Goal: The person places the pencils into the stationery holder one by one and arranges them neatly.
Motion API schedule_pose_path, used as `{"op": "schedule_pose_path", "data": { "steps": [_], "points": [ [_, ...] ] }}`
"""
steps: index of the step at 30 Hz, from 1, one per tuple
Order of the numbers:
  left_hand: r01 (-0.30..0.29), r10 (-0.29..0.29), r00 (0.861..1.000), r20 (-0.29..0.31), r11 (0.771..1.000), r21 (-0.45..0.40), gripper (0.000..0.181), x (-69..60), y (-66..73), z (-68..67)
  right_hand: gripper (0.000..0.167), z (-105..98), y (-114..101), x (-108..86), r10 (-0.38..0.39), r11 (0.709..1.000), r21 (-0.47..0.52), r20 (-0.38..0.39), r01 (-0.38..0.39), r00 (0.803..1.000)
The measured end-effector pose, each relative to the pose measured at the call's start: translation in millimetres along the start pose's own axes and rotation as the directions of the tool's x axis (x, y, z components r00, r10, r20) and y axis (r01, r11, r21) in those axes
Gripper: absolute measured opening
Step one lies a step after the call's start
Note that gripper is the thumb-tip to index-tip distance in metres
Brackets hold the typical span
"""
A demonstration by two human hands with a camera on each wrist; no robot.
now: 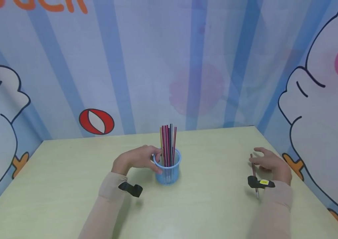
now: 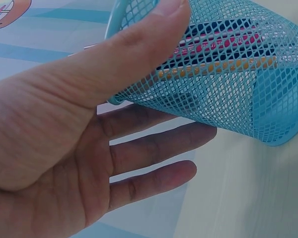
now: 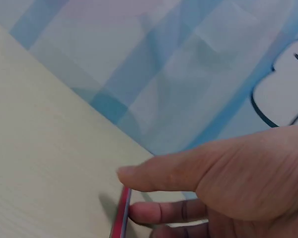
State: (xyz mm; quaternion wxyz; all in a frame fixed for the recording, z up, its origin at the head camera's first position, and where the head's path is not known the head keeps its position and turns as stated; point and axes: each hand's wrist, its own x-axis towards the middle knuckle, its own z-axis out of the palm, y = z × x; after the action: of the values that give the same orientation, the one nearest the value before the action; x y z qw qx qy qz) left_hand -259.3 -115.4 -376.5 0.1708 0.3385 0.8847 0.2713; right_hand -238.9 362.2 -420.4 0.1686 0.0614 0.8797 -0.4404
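A light-blue mesh pencil cup (image 1: 168,174) stands upright on the table, holding several slim pencils (image 1: 169,146), mostly red and dark with one yellow. My left hand (image 1: 140,157) grips the cup near its rim. In the left wrist view, the thumb (image 2: 139,47) lies over the near side of the mesh, and the other fingers (image 2: 159,148) extend beneath and beyond it. Far to the right, my right hand (image 1: 268,162) pinches a single dark red pencil (image 1: 253,171) between thumb and index finger. In the right wrist view, only part of that pencil (image 3: 121,213) shows.
The pale yellow table (image 1: 204,199) ends against a blue-striped backdrop (image 1: 157,66) with cartoon figures. The table's right edge runs close beside my right hand. Dark wrist cameras (image 1: 130,189) sit on both sleeves.
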Motion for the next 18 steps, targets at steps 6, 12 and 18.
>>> {"op": "schedule_pose_path", "data": {
  "steps": [6,12,18],
  "points": [
    [-0.007,0.007,1.000,0.003,1.000,-0.003,0.037,-0.2,-0.8,0.0,0.075,27.5,-23.3,22.0,-0.140,0.967,-0.205,0.059,0.150,0.988],
    [-0.008,0.008,1.000,0.003,1.000,-0.016,0.037,0.1,-1.5,-0.3,0.063,56.7,-57.1,35.1,-0.186,0.904,-0.378,0.078,0.202,0.979],
    [-0.018,0.018,1.000,0.009,1.000,-0.007,0.037,-0.2,-1.6,-0.2,0.055,86.3,-89.1,43.9,-0.205,0.858,-0.455,0.120,0.238,0.971]
  ]
}}
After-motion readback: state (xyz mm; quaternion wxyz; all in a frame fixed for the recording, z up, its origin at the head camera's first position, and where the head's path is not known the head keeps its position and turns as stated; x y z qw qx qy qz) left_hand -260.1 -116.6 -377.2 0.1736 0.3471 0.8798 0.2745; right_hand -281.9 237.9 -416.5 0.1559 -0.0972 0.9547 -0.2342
